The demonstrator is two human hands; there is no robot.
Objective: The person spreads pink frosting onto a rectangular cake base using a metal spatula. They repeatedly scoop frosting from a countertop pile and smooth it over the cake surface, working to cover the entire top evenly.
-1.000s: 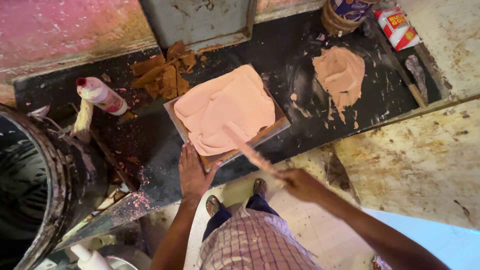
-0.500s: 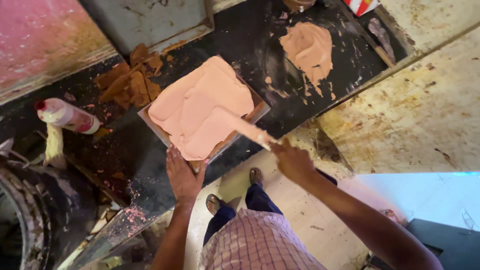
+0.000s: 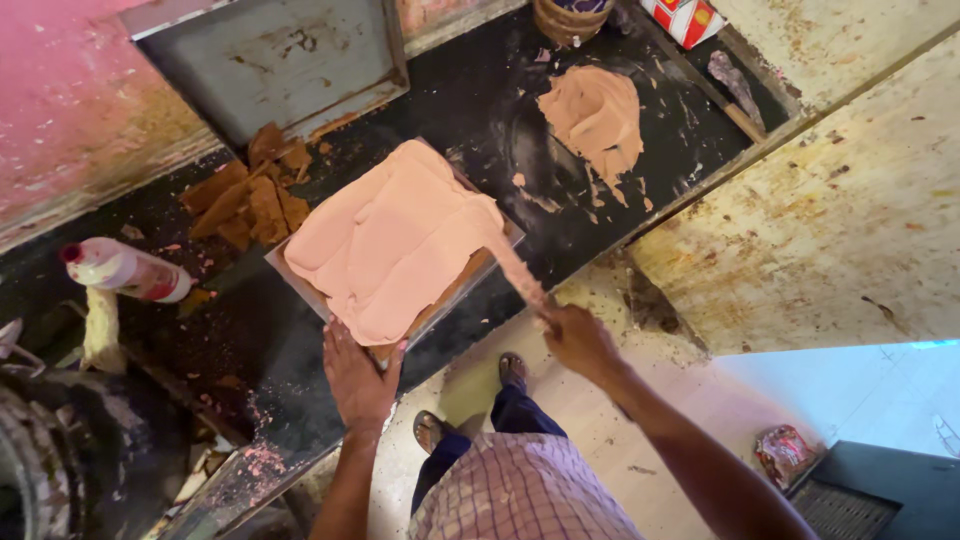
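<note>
A dark, paste-streaked worktop [image 3: 480, 110] runs across a worn, stained room, and on it sits a square board [image 3: 455, 290] thickly coated with pale pink paste [image 3: 385, 245]. The right hand [image 3: 578, 340], just off the board's near right corner, has its fingers closed round the handle of a flat spreader [image 3: 512, 265] whose paste-covered blade rests on the paste at the board's right edge; the forearm stretches back from it to the lower right. The left hand [image 3: 358, 378] lies flat with fingers spread open against the board's near edge, gripping nothing. Behind the board to the left lie broken brown chunks [image 3: 250, 195]; farther left, a white bottle [image 3: 125, 270] lies on its side. Beyond the board to the right sits a loose mound of paste [image 3: 597, 115], with a basket-like pot [image 3: 570, 18] behind it, its contents unclear.
</note>
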